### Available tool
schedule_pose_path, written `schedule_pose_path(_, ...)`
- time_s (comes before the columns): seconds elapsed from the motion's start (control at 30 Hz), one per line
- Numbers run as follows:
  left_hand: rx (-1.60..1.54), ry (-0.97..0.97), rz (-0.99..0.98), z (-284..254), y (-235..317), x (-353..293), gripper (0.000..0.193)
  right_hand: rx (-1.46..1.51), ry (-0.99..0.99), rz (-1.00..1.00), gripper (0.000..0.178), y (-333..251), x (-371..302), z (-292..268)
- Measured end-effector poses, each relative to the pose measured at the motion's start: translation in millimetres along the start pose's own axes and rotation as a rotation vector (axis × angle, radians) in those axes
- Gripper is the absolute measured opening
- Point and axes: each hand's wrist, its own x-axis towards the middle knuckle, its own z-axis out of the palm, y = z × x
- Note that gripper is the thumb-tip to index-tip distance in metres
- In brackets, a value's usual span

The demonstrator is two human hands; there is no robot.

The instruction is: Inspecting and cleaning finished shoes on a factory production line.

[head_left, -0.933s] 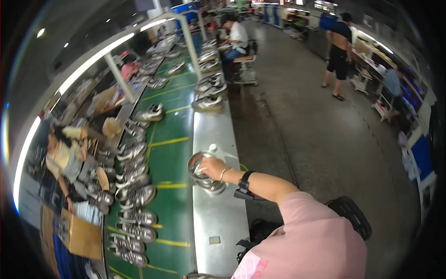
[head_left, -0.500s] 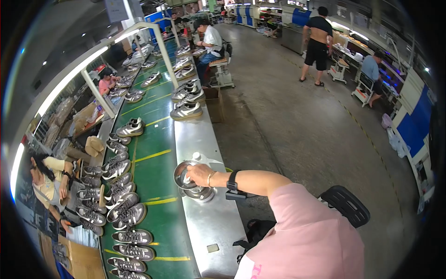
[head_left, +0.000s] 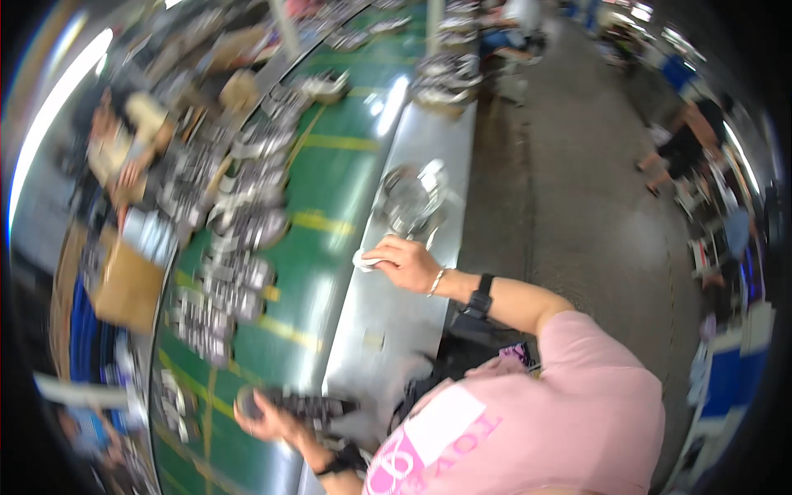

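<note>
My right hand (head_left: 402, 266), closed in a pinch, holds a small white wad (head_left: 365, 261), perhaps cloth or cotton, above the metal ledge (head_left: 384, 305). Just beyond it stands a shiny round metal bowl (head_left: 412, 191), blurred by motion. At the lower left my left hand (head_left: 272, 419) grips one end of a dark sneaker (head_left: 313, 407) over the line's edge. Its fingers curl round the rounded dark end. The sneaker's far side and the thumb side of the grip are smeared.
Along the green conveyor (head_left: 326, 181), rows of grey sneakers (head_left: 247, 214) lie to the left, and more sneakers (head_left: 445, 78) sit on the ledge ahead. A person (head_left: 132, 153) works across the belt beside a cardboard box (head_left: 124, 280). Another person (head_left: 697, 140) stands at the right.
The view has swung toward the lower left. My right hand has left the metal bowl with the white wad. My left hand, holding a sneaker, has come into view.
</note>
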Motion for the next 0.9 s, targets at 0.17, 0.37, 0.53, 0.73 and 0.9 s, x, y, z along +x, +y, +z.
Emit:
schedule_pose_path(0.17, -0.242, 0.062, -0.128, 22.9, 7.8, -8.3, 0.052, 0.242, -0.461, -0.079, 0.021, -10.8, -73.8, 73.0)
schedule_pose_path(0.37, -0.096, 0.196, -0.145, -2.2, -3.0, -6.1, 0.055, 0.297, -0.682, -0.438, 0.03, -48.9, -106.6, 147.0)
schedule_pose_path(0.53, -0.033, 0.148, -0.192, -12.6, 23.3, -7.1, 0.058, 0.039, -0.927, -0.811, 0.011, -61.8, -110.1, 213.1)
schedule_pose_path(0.73, 0.051, 0.197, -0.063, -19.4, 25.5, -25.0, 0.055, -0.024, -1.102, -0.281, 0.014, -71.7, -154.0, 216.3)
schedule_pose_path(0.9, 0.045, 0.268, -0.105, -23.7, 23.2, -26.2, 0.057, 0.405, -1.213, 0.756, 0.014, -43.8, -144.2, 228.2)
